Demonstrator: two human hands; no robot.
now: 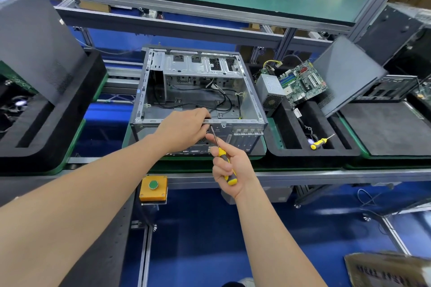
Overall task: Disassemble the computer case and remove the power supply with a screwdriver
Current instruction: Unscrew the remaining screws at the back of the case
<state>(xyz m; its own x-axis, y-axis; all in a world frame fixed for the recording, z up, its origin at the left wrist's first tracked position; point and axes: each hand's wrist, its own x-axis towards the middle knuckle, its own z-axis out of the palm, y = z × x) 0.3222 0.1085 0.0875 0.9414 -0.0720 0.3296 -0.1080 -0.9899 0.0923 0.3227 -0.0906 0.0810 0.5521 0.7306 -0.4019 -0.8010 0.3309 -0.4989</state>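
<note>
An open grey computer case (247, 91) lies on its side on a green-edged pallet, with loose black cables inside. My left hand (184, 129) grips the case's near top rail, fingers curled over the edge. My right hand (229, 165) holds a yellow-and-grey screwdriver (225, 163), its shaft angled up-left with the tip at the rear panel just below the rail, beside my left fingers. A grey power supply (270, 91) stands in the black foam tray to the right of the case, next to a green motherboard (303, 82).
A second small yellow screwdriver (319, 143) lies in the black foam tray (291, 151). A grey side panel (345, 74) leans at the right, another (35, 42) at the left. An orange box with a green button (153, 187) hangs on the bench's front edge.
</note>
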